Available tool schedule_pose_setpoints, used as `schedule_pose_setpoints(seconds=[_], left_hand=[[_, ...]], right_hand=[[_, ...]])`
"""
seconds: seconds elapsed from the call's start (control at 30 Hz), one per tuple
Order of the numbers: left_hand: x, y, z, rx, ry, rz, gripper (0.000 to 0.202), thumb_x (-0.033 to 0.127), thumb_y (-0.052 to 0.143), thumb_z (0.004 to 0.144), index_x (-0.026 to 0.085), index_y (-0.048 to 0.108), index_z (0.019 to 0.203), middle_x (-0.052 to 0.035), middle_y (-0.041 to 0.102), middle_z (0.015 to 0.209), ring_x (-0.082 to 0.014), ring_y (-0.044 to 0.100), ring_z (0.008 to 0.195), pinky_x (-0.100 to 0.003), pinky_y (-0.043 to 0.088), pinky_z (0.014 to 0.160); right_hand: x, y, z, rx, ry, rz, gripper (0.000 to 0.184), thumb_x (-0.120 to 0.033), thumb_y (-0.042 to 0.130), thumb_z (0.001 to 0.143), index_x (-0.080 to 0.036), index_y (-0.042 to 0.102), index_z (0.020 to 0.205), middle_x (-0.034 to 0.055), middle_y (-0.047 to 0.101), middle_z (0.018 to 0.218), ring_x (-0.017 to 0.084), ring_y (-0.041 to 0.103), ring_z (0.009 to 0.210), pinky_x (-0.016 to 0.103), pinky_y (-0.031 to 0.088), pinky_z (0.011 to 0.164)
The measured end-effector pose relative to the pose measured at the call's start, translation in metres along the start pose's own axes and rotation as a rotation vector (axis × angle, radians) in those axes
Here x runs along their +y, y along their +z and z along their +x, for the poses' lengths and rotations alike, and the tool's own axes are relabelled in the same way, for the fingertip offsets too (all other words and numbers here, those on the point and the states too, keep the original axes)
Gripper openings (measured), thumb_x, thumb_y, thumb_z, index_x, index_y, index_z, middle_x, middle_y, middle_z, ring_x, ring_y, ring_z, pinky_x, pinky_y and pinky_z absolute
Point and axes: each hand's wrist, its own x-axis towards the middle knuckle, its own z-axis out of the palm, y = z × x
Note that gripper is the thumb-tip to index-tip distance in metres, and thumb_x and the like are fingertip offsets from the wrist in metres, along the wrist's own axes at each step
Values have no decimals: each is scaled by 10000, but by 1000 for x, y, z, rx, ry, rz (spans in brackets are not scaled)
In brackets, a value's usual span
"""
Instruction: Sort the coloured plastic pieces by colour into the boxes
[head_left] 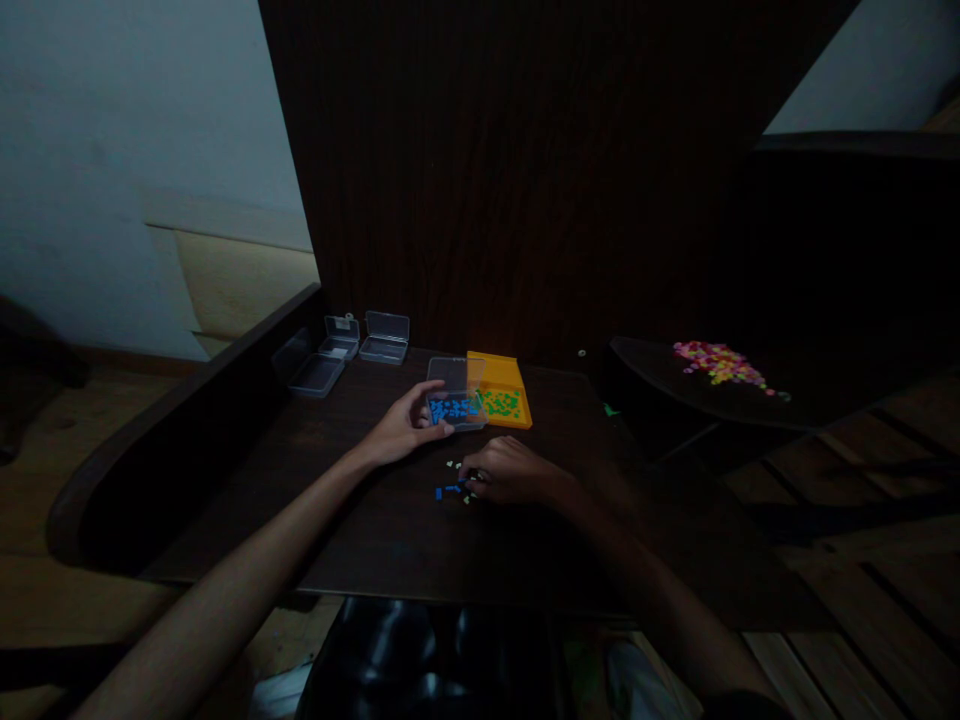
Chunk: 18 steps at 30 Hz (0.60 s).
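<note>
My left hand point(411, 424) grips the left side of a clear plastic box point(474, 425), thumb at its front edge. The box's lid is raised, and many small blue pieces point(454, 409) lie inside. Just behind and to the right of it sits a yellow-orange case point(496, 367) with small green pieces point(504, 403) in it. My right hand point(501, 470) is down at the tabletop in front of the box, fingertips pinched together at a small blue piece. Around those fingers lie loose blue pieces point(439, 493) and pale pieces point(450, 464).
Three clear boxes with raised lids, the nearest one point(318, 375) largest, stand at the back left of the dark wooden table point(360, 545). A raised side panel point(187, 420) bounds the left. On a shelf at right lies a heap of pink, yellow and purple pieces point(718, 363).
</note>
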Motion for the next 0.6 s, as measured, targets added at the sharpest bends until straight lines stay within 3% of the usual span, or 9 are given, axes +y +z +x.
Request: schedule_pose_setpoints(seconds=[0.33,0.6], left_hand=[[-2,0,0,-4,23,12,741,301,772,670,197,432,1321,-137,544,1305,-138,615,817,-349,521,798],[-1,1,0,0,24,21,732,305,769,665,196,442,1311,-138,540,1303,-160,615,857,-373,522,811]], right_hand=[[-7,-1,5,0,19,76,182,-360,597,862,-221,689,934,-4,678,771,128,571,694,235,297,607],[-4,1,3,-16,-11,82,163,-280,568,868,-223,717,901,1,703,793,130,597,721,231,330,647]])
